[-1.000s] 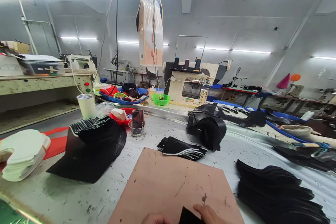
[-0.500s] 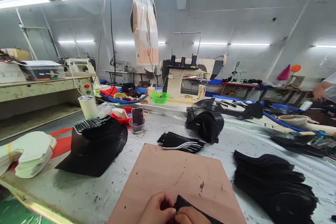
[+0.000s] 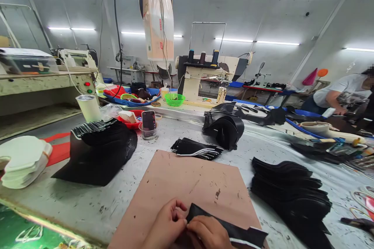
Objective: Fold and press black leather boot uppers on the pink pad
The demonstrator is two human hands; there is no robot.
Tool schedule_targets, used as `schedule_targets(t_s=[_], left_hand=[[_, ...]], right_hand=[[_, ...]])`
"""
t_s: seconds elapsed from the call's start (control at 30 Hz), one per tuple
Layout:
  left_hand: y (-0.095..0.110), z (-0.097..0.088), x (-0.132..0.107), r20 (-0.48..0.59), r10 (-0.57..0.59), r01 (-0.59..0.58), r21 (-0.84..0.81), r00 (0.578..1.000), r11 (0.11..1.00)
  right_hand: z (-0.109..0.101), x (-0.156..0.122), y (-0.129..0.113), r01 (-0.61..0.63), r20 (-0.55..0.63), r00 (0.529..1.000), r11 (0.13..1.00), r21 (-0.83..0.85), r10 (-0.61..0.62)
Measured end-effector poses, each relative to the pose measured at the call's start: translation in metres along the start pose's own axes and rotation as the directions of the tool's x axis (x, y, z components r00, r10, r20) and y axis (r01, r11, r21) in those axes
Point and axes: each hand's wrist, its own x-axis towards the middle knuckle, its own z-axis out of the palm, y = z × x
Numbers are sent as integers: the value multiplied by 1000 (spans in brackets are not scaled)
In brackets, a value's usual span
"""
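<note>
Both my hands rest at the near edge of a brown board (image 3: 187, 186) on the worktable. My left hand (image 3: 166, 225) has its fingers curled and pinches the left end of a black leather piece (image 3: 233, 230). My right hand (image 3: 209, 233) presses on the same piece beside it, fingers closed over it. The piece lies flat, running right across the board, with a white edge at its far end.
Stacks of black cut pieces lie at the right (image 3: 292, 194), centre (image 3: 195, 148) and left (image 3: 99, 149). White pieces (image 3: 23, 161) are stacked far left. A phone in a cup (image 3: 149, 123), a tumbler (image 3: 87, 107) and sewing machines (image 3: 204, 76) stand behind. Another person (image 3: 341, 95) works at far right.
The view has tilted down and both my hands have come further into sight, closing on the black piece. A person has come into view at the far right.
</note>
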Motion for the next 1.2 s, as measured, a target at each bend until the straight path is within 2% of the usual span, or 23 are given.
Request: schedule_targets(t_s=[0.07, 0.13, 0.27, 0.37, 0.43, 0.57, 0.77, 0.87, 0.97, 1.07, 1.1, 1.13, 1.2], left_hand=[[3, 1, -2, 19, 1, -1, 7, 1000, 1000], [7, 1, -5, 38, 16, -16, 14, 999, 1000], [12, 0, -11, 56, 57, -60, 40, 997, 997], [11, 0, -12, 57, 85, -89, 63, 995, 994], [10, 0, -12, 55, 96, -100, 74, 994, 992], [9, 1, -13, 56, 101, -105, 84, 993, 991], [10, 2, -13, 55, 115, -120, 94, 992, 988], [10, 1, -12, 40, 126, -130, 113, 991, 985], [8, 0, -11, -2, 145, -144, 152, 989, 978], [6, 0, -11, -30, 184, -175, 200, 982, 964], [6, 1, -12, -32, 200, -189, 215, 979, 958], [6, 1, -13, -33, 217, -204, 228, 976, 952], [6, 2, -14, -20, 244, -232, 244, 969, 942]], right_hand=[[-6, 4, -4, -91, 31, 996, 994, 67, 89], [-13, 10, -8, -207, 122, 974, 971, 121, 193], [-21, 22, -11, -465, 324, 861, 866, 186, 393], [-22, 26, -9, -546, 391, 805, 815, 194, 446], [-21, 25, -6, -541, 406, 806, 815, 208, 431], [-20, 21, -3, -487, 384, 843, 836, 251, 376], [-21, 21, -5, -504, 407, 830, 824, 258, 381], [-23, 19, -5, -484, 386, 852, 815, 320, 355], [-31, 13, -1, -521, 371, 846, 736, 432, 382], [-44, 5, 7, -604, 286, 789, 606, 517, 543], [-50, 3, 12, -614, 216, 771, 612, 498, 598], [-57, 1, 16, -613, 136, 769, 660, 434, 625], [-74, -1, 27, -564, 17, 823, 812, 148, 568]])
